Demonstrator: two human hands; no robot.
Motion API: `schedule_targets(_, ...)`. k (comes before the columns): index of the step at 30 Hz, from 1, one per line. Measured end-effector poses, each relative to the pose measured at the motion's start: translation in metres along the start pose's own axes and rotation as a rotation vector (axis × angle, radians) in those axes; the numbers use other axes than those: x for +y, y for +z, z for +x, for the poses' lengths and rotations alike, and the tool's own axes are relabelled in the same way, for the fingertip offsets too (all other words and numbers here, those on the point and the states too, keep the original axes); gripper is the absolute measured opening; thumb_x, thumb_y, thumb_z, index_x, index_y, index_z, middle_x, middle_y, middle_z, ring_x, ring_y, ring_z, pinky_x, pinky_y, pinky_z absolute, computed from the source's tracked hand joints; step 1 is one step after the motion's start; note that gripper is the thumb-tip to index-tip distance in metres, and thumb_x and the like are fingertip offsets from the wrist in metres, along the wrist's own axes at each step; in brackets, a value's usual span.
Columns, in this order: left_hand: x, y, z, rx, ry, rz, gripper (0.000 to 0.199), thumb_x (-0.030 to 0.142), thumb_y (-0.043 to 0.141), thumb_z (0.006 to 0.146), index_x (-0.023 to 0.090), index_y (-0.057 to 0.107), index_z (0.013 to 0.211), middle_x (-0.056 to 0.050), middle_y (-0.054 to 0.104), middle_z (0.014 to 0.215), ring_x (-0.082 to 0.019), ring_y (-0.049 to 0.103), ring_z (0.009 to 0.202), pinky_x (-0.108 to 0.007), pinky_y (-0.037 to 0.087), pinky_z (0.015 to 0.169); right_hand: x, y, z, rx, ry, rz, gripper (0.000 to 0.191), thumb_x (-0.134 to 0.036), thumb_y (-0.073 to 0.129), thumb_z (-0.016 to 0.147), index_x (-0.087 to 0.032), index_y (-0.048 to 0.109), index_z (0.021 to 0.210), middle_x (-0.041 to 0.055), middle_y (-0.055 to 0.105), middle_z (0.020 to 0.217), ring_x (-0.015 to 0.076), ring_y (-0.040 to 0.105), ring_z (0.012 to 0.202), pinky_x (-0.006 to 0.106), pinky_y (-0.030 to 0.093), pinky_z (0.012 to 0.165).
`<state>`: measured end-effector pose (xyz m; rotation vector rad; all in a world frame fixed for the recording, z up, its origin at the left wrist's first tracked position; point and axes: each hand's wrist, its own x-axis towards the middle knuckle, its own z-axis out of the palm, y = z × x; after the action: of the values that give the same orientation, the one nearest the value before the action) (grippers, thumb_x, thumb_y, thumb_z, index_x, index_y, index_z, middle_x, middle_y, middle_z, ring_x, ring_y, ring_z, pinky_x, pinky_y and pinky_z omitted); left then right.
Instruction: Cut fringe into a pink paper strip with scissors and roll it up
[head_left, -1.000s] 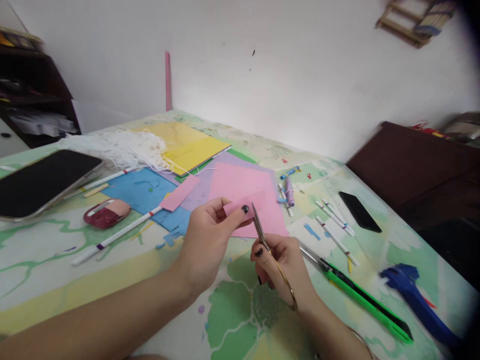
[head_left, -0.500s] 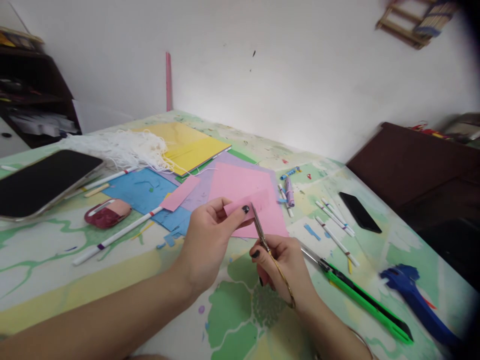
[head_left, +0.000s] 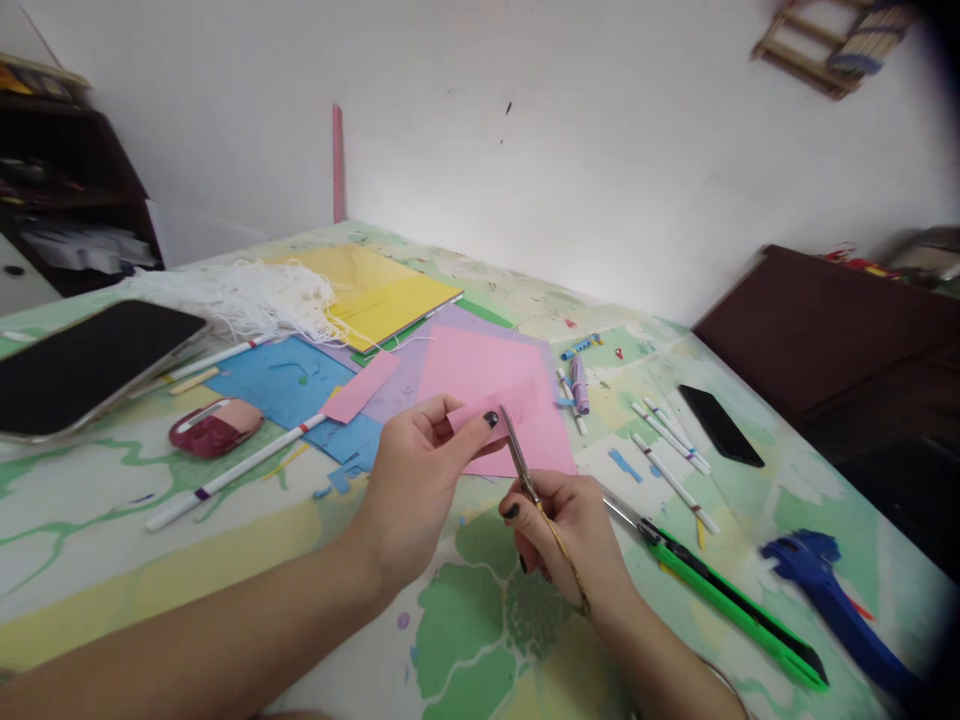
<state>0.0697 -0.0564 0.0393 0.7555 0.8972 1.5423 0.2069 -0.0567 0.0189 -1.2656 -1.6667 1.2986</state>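
Observation:
Between thumb and fingers, my left hand pinches a small pink paper piece, held above a larger pink sheet. My right hand is closed round the gold handles of a pair of scissors. The scissor tips meet the pink piece just right of my left thumb. Behind my left hand, a pink strip lies at the end of a white rolled paper stick. Purple and blue sheets lie under and beside the pink one.
White string and yellow sheets lie at the back. A tablet and maroon case are at left. To the right are a green cutter, blue tool, black phone and small paper sticks.

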Motion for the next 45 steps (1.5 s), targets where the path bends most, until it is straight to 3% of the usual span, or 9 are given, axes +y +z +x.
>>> schedule_targets(12, 0.0022, 0.0003, 0.0004, 0.004, -0.028, -0.036, 0.008, 0.020, 0.067, 0.072, 0.013, 0.063, 0.070, -0.002, 0.065, 0.073, -0.015, 0.062, 0.079, -0.036, 0.050, 0.088, 0.0026, 0.0015, 0.0009, 0.004, 0.013, 0.019, 0.039, -0.050, 0.067, 0.068, -0.016, 0.052, 0.055, -0.0055, 0.042, 0.034, 0.0059, 0.033, 0.030, 0.017, 0.024, 0.032)
schedule_targets(22, 0.0011, -0.0007, 0.0015, 0.008, -0.050, -0.045, 0.010, 0.020, 0.068, 0.070, 0.012, 0.064, 0.074, -0.005, 0.068, 0.082, -0.018, 0.063, 0.085, -0.035, 0.049, 0.087, 0.0038, 0.0031, 0.0018, 0.008, 0.004, 0.002, 0.042, -0.053, 0.066, 0.069, -0.017, 0.050, 0.054, -0.0051, 0.042, 0.034, 0.0058, 0.032, 0.030, 0.018, 0.024, 0.032)
schedule_targets(30, 0.0025, -0.0018, 0.0015, -0.018, -0.024, -0.036, 0.008, 0.020, 0.067, 0.073, 0.013, 0.064, 0.072, -0.003, 0.066, 0.077, -0.016, 0.062, 0.081, -0.037, 0.049, 0.089, 0.0056, 0.0031, -0.0007, -0.030, -0.122, 0.050, 0.050, -0.064, 0.057, 0.074, -0.017, 0.047, 0.059, -0.0054, 0.038, 0.041, 0.0064, 0.032, 0.036, 0.019, 0.023, 0.035)
schedule_targets(35, 0.0014, -0.0020, 0.0011, -0.001, -0.019, -0.021, 0.009, 0.022, 0.067, 0.071, 0.014, 0.064, 0.071, -0.004, 0.068, 0.079, -0.017, 0.063, 0.082, -0.035, 0.050, 0.086, 0.0067, 0.0038, -0.0009, -0.048, -0.126, 0.085, 0.053, -0.068, 0.052, 0.074, -0.017, 0.049, 0.062, -0.0051, 0.038, 0.043, 0.0063, 0.031, 0.036, 0.019, 0.024, 0.034)
schedule_targets(45, -0.0008, -0.0020, 0.0018, -0.008, -0.010, 0.000, 0.008, 0.019, 0.065, 0.075, 0.012, 0.063, 0.073, -0.004, 0.067, 0.080, -0.016, 0.063, 0.082, -0.034, 0.051, 0.085, 0.0077, 0.0040, -0.0001, -0.045, -0.115, 0.065, 0.050, -0.064, 0.053, 0.077, -0.017, 0.047, 0.060, -0.0047, 0.039, 0.041, 0.0063, 0.032, 0.035, 0.019, 0.025, 0.034)
